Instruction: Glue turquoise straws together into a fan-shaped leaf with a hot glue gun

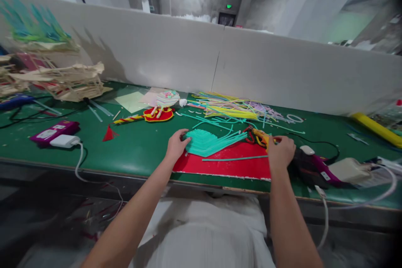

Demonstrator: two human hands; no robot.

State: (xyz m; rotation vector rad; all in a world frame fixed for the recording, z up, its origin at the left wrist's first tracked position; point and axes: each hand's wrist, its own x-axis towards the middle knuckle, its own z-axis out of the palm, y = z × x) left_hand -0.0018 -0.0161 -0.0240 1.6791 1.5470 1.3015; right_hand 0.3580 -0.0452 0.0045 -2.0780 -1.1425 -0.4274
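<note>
My left hand (177, 145) is closed on the left edge of a teal piece (202, 141) built from strips side by side, with loose strip ends fanning out to the right. The piece lies over a red board (226, 167) at the table's front edge. My right hand (281, 150) is wrapped round a yellow-orange tool (261, 137), probably a glue gun, just right of the strip ends. Red-handled scissors (250, 134) lie beside its tip. One separate teal strip (234, 158) rests on the board.
Behind lie many coloured strips (232, 111) and a red and yellow ornament (158, 114). Purple power strips (58, 130) with white plugs and cables sit left and right. A wooden stick model (72, 81) stands at the back left, before a white partition (157, 46).
</note>
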